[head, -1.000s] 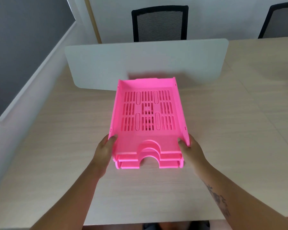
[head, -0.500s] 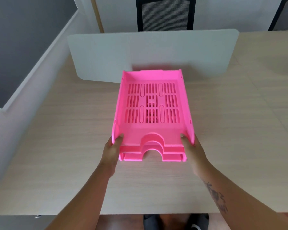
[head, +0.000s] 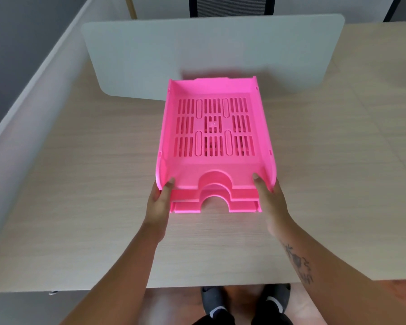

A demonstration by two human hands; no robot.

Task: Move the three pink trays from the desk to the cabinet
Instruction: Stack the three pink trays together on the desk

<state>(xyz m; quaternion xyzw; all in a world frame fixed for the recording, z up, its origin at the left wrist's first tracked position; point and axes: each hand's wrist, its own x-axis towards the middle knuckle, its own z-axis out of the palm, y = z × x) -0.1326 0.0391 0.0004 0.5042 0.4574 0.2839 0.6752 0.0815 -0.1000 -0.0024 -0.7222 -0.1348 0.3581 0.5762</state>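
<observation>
Three pink trays (head: 215,127) are nested in one stack above the middle of the wooden desk (head: 92,184). Each has a slotted floor and an arched cut-out in its near edge; the lower two show only as stepped front edges. My left hand (head: 158,202) grips the stack's near left corner, thumb inside the top tray's wall. My right hand (head: 268,198) grips the near right corner the same way. The stack's near end is tilted up off the desk. The cabinet is not in view.
A white divider panel (head: 209,50) stands upright across the desk just behind the trays. Black office chairs (head: 227,5) sit beyond it. A grey wall panel (head: 21,55) runs along the left. The desk's near edge is close to my feet (head: 244,303).
Both hands have lifted the stack's near end higher and drawn it toward me. My view has tipped further down, so the desk's near edge and my feet now show.
</observation>
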